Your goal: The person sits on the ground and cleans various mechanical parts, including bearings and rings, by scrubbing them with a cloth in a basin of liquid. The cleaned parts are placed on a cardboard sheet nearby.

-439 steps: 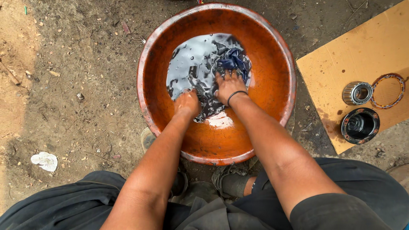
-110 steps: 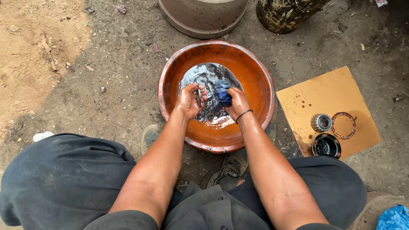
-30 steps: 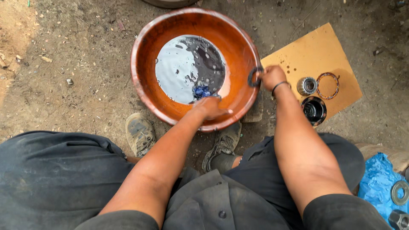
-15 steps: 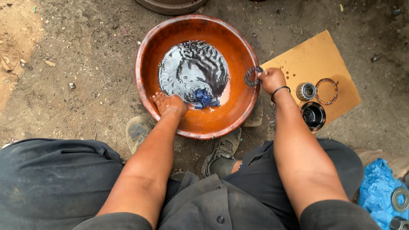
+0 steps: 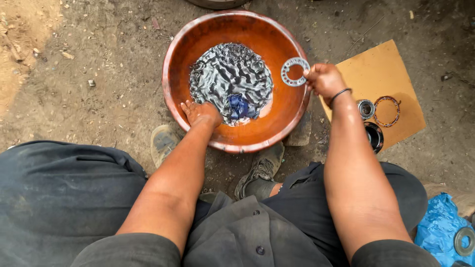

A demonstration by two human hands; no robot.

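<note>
Two hands are seen, both at the orange basin (image 5: 174, 74), which is set on bare dirt ground (image 5: 89, 64).

1. Basin: round, orange-brown, rim worn. Dark rippled liquid (image 5: 222, 74) is held in its bottom; a blue cloth (image 5: 241, 106) lies part sunk in the liquid, nr the basin's near side.
2. Left hand (image 5: 200, 112): laid on the basin's inner wall at the near-left, fingers spread apart & flat, nothing gripped; fingertips at the liquid's edge, just left of the cloth.
3. Right hand (image 5: 324, 81): held at the basin's right rim, fingers pinched together on a flat metal ring (image 5: 295, 71). A dark band is worn at the wrist.
4. Ring: grey, thin, w/ small holes round it; held tilted above the basin's right inner wall, clear of the liquid.
5. Cardboard sheet (image 5: 381, 69): tan, flat on the ground, right of the basin. On it are laid a small metal bearing piece (image 5: 366, 109), a thin rusty ring (image 5: 386, 111) beside that, & a dark round cup-shaped part (image 5: 374, 137) at the sheet's near edge.
6. Blue plastic bag (image 5: 438, 230): far right of the basin, nr the frame's bottom corner; a grey ring-shaped part (image 5: 465, 241) rests on it.
7. Shoes (image 5: 260, 173): two, dusty, seen below the basin's near rim, betw. the knees.
</note>
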